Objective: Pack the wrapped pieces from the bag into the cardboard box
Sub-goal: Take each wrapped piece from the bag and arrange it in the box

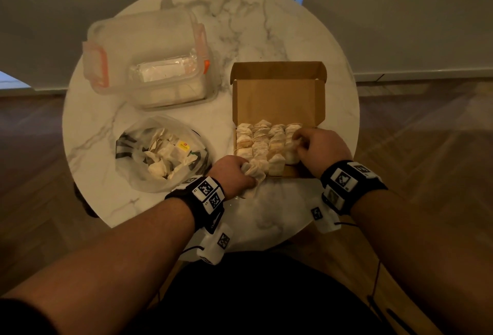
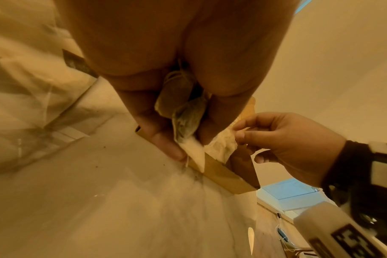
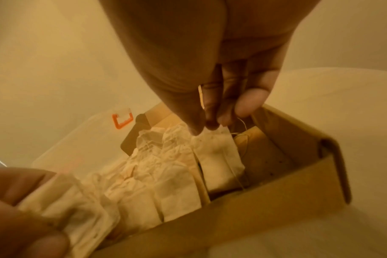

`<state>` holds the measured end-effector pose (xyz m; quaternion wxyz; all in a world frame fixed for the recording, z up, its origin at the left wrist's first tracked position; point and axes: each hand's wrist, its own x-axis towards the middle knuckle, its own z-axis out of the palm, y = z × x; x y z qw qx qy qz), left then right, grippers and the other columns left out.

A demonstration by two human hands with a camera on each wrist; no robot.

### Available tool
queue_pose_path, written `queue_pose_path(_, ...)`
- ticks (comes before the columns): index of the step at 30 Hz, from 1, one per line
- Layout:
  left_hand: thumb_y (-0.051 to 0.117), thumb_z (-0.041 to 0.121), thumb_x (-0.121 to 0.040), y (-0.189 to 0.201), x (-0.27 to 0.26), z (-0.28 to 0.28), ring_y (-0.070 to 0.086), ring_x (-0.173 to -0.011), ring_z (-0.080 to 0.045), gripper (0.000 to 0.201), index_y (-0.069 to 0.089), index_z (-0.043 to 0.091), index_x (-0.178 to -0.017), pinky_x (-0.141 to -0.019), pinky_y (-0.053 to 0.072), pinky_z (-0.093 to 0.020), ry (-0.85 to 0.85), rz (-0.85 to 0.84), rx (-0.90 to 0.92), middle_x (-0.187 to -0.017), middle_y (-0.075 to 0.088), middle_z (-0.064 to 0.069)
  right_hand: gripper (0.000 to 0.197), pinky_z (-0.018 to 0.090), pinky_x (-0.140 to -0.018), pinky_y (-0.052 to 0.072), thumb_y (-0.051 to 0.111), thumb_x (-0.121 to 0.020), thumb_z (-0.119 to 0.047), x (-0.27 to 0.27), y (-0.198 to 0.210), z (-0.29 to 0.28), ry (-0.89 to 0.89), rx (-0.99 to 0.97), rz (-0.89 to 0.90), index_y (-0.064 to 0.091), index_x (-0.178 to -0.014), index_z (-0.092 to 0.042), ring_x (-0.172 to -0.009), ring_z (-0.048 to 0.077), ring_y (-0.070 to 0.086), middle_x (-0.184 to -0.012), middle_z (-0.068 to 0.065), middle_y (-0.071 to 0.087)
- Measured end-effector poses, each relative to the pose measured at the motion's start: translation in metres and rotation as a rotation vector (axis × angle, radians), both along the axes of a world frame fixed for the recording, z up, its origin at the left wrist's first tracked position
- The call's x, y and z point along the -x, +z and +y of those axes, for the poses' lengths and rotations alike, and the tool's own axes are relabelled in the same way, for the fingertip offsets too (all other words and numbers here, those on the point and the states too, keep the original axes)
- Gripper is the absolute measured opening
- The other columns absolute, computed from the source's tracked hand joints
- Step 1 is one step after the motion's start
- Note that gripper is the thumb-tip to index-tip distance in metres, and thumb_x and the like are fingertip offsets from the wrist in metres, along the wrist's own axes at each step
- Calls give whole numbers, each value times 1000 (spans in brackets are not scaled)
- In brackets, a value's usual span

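An open cardboard box [image 1: 277, 94] sits on the right of the round table, its near half filled with rows of pale wrapped pieces [image 1: 260, 138]. My right hand [image 1: 320, 145] pinches the top edge of one wrapped piece [image 3: 219, 157] at the box's right end, standing it upright beside the others. My left hand [image 1: 234, 172] grips a bunch of wrapped pieces [image 1: 253, 170] at the box's near left corner; in the left wrist view the bunch [image 2: 186, 115] sits between fingers and thumb. A clear plastic bag [image 1: 160, 153] with several more pieces lies left of the box.
A clear plastic container [image 1: 144, 52] with orange clips and a lid stands at the table's back left. The marble table [image 1: 240, 28] has bare top behind the box. The box's lid flap [image 1: 277, 69] stands open at the far side. Wooden floor surrounds the table.
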<state>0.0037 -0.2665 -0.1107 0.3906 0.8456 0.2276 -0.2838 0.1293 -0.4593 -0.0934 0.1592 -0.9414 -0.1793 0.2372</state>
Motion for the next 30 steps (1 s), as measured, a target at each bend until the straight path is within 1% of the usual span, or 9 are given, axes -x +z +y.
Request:
queue_pose_path(2,80,29,-79,0,0,0,70,-80,-23,17,74,16,-87,-76,60,-39,-3,4,7,-85,74,-7,18,36,-76,55,59,-94,-31,8,3,-8,25,-23,-13,72,-105,-28,-86,23,65,-95,0,72)
queue_pose_path(5,80,29,-79,0,0,1,70,-81,-23,13,72,20,-83,-76,60,-39,1,3,10,-84,73,-6,25,31,-70,48,51,-96,-31,23,-5,-14,200,190,64,74,-102,-25,-81,20,61,-92,1,69)
queue_pose_path(7,80,30,-79,0,0,0,70,-81,-24,15,73,18,-85,-76,60,-39,3,9,10,-85,74,-7,29,31,-74,48,48,-96,-27,28,-18,-12,276,324,132,73,-109,-24,-89,22,62,-101,4,68)
queue_pose_path(10,80,29,-79,0,-2,-2,71,-80,-24,18,74,14,-88,-75,60,-39,3,13,11,-85,74,-8,27,33,-82,48,48,-96,-19,31,-28,-3,325,385,177,69,-114,-17,-102,26,63,-113,8,65)
queue_pose_path(13,79,28,-80,1,-2,-3,70,-75,-21,17,73,14,-86,-67,57,-32,5,22,9,-82,74,-7,29,35,-89,48,49,-97,-16,32,-34,2,341,360,141,65,-121,-14,-111,28,60,-123,10,60)
queue_pose_path(17,78,27,-80,2,-1,-5,61,-62,-13,18,64,20,-72,-54,43,-23,0,29,-3,-71,67,-1,45,40,-99,49,45,-97,-13,36,-38,-1,356,289,94,54,-141,-17,-120,31,54,-135,7,53)
queue_pose_path(22,78,28,-80,2,-2,-5,59,-65,-16,19,63,19,-71,-57,44,-25,-1,19,-7,-71,64,-3,50,39,-103,46,47,-98,-11,39,-41,-7,322,235,75,48,-147,-18,-126,30,49,-140,5,50)
queue_pose_path(26,79,28,-81,3,-2,-4,62,-69,-18,18,64,20,-74,-60,47,-26,9,3,12,-73,65,-2,46,38,-101,46,48,-96,-10,37,-40,-7,325,199,49,52,-141,-18,-123,29,50,-136,6,53)
queue_pose_path(30,82,23,-81,9,-2,-3,73,-78,-20,18,74,19,-96,-70,61,-31,232,60,245,-88,77,-4,52,37,-102,46,48,-93,-8,31,-26,-9,306,99,58,54,-143,-21,-124,28,53,-139,5,55)
